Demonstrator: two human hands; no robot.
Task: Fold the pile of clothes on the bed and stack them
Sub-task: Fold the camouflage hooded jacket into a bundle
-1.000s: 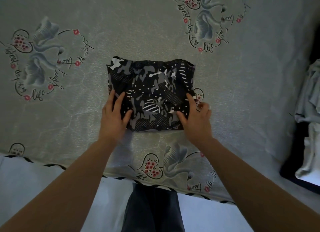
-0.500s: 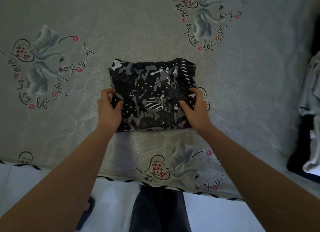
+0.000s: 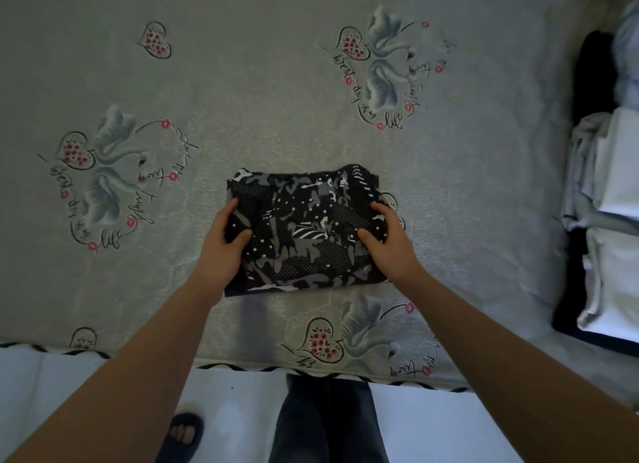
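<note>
The folded black patterned garment (image 3: 304,231) lies mid-bed (image 3: 276,99), gripped at its 2 side edges by the left hand (image 3: 221,245) and right hand (image 3: 387,241), thumbs on top; soft and light, it likely needs support from underneath to stay folded.

Single head view, steeply down over bed (image 3: 484,193) edge, close; dim.

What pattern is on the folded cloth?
Black, grey and white camouflage with dots and stripes on the folded cloth, head view.
</note>
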